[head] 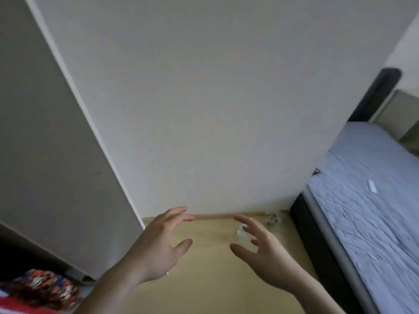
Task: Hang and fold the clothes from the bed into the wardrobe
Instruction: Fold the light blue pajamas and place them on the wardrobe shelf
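Note:
My left hand and my right hand are raised side by side over the wooden floor, palms facing each other, fingers spread and relaxed, holding nothing. The bed with a wrinkled light-blue sheet lies to the right. A grey wardrobe panel stands to the left. A colourful patterned cloth shows at the bottom left corner. No clothes are visible on the part of the bed in view.
A white wall fills the middle. A small white object lies on the sheet. The bed has a dark frame and headboard. Small bits of litter lie by the skirting.

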`<state>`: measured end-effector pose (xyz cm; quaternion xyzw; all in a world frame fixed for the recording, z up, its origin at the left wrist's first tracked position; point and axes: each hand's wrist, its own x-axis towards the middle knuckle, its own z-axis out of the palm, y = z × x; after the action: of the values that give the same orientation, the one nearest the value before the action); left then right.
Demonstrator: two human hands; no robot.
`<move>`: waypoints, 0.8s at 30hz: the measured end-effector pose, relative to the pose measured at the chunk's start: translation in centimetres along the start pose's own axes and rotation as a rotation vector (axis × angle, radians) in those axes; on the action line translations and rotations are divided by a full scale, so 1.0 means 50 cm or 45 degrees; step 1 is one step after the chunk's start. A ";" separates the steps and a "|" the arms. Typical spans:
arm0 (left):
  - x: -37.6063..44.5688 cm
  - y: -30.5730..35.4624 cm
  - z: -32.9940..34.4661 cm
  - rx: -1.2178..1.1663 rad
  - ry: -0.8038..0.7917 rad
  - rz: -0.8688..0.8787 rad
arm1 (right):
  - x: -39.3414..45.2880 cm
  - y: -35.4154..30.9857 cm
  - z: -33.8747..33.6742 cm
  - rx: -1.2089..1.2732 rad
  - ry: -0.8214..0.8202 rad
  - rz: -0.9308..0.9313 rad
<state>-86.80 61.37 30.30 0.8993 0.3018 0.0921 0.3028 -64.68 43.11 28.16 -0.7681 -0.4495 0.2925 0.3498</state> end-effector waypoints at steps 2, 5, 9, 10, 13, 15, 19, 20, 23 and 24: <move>0.049 0.063 0.038 0.024 -0.092 0.107 | -0.055 0.049 -0.047 0.030 0.106 0.092; 0.110 0.177 0.103 0.075 -0.199 0.282 | -0.144 0.118 -0.124 0.064 0.264 0.197; 0.162 0.352 0.210 0.046 -0.307 0.476 | -0.272 0.212 -0.235 0.129 0.471 0.300; 0.169 0.395 0.238 0.037 -0.330 0.515 | -0.304 0.237 -0.262 0.146 0.507 0.322; 0.182 0.515 0.326 0.007 -0.389 0.612 | -0.394 0.315 -0.345 0.178 0.589 0.389; 0.187 0.587 0.384 0.008 -0.435 0.670 | -0.446 0.369 -0.398 0.201 0.640 0.438; 0.196 0.712 0.492 0.011 -0.488 0.777 | -0.541 0.455 -0.491 0.209 0.715 0.493; 0.198 0.741 0.517 0.010 -0.512 0.797 | -0.563 0.473 -0.511 0.207 0.740 0.507; 0.212 0.823 0.589 0.023 -0.582 0.868 | -0.630 0.525 -0.570 0.237 0.815 0.533; 0.221 0.851 0.612 0.035 -0.598 0.893 | -0.650 0.541 -0.589 0.254 0.844 0.541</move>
<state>-46.60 26.03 31.17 0.9481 -0.0984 -0.0219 0.3015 -42.84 -3.56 28.07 -0.8589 -0.1131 0.1372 0.4804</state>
